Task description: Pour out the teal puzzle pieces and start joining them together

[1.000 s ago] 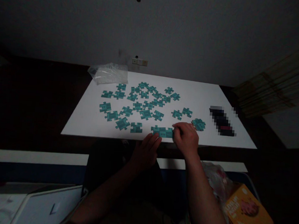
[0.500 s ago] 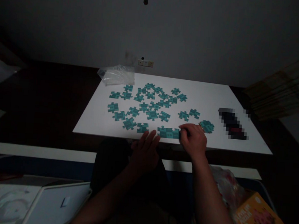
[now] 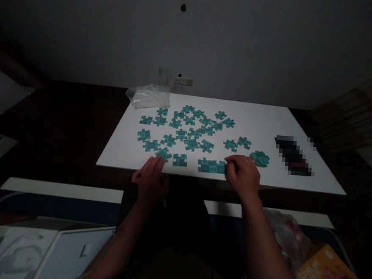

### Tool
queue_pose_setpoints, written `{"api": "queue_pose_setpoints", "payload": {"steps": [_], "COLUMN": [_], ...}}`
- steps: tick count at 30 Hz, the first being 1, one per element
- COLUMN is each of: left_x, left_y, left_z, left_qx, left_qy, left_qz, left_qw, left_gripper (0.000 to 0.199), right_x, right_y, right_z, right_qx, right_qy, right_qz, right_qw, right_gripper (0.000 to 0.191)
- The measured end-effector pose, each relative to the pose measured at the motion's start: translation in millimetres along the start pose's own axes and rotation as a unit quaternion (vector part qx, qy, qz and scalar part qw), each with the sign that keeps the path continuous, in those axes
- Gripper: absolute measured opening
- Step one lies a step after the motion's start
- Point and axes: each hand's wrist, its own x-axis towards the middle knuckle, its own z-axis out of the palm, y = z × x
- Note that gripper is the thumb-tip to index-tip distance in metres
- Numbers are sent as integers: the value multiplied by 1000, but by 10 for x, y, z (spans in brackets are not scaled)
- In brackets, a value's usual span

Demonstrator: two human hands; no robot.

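Note:
Several teal jigsaw pieces (image 3: 186,131) lie scattered on a white tabletop (image 3: 254,118). My left hand (image 3: 150,183) reaches the table's near edge, its fingertips on a lone jigsaw piece (image 3: 163,154); I cannot tell whether they grip it. A square-ish piece (image 3: 180,160) lies just to that hand's right. My right hand (image 3: 242,175) presses its fingers against the right end of a strip of joined jigsaw pieces (image 3: 211,166). Close beyond my right knuckles sits a joined piece cluster (image 3: 260,158).
A clear plastic bag (image 3: 148,96) lies at the table's far left corner. A pixelated dark object (image 3: 293,155) lies at the right. Below the table are an orange box (image 3: 332,275), a plastic bag (image 3: 286,235) and a white board (image 3: 69,254).
My left hand has moved left and forward, from beside the joined strip onto the lone piece. My right hand stays on the strip. The view has shifted slightly right.

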Motion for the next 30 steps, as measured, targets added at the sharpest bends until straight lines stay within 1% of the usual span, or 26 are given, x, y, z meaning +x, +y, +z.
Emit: {"api": "queue_pose_setpoints", "payload": {"steps": [3,5,7,12,16,20,26,30], "left_x": [-21,-24,-23,-28,-52,-67,-47,-48], "left_y": [-47,-68,-64,-11,-67,-127,-50,-68], "left_z": [61,88,108,147,189,229,202,200], "left_qx": [-7,-5,1,-2,1,2,-6,-11], "left_qy": [-29,-39,-35,0,-17,-18,-16,-32], "left_qz": [-5,-11,-13,-25,-14,-3,-31,-24], "left_qw": [1000,999,999,1000,1000,1000,999,999], "left_gripper": [56,58,58,48,52,53,55,54], "right_x": [2,4,7,15,16,12,11,15], "right_y": [-13,-22,-29,-31,-21,-11,-6,-6], "right_z": [-11,-17,-21,-32,-39,-31,-7,-24], "right_qx": [2,5,9,12,2,0,5,0], "right_qy": [-5,-9,-8,-20,-31,-19,-8,-13], "right_qz": [5,11,14,26,24,11,10,17], "right_qw": [1000,1000,1000,999,999,1000,1000,1000], "right_gripper": [21,21,22,23,23,22,22,22]}}
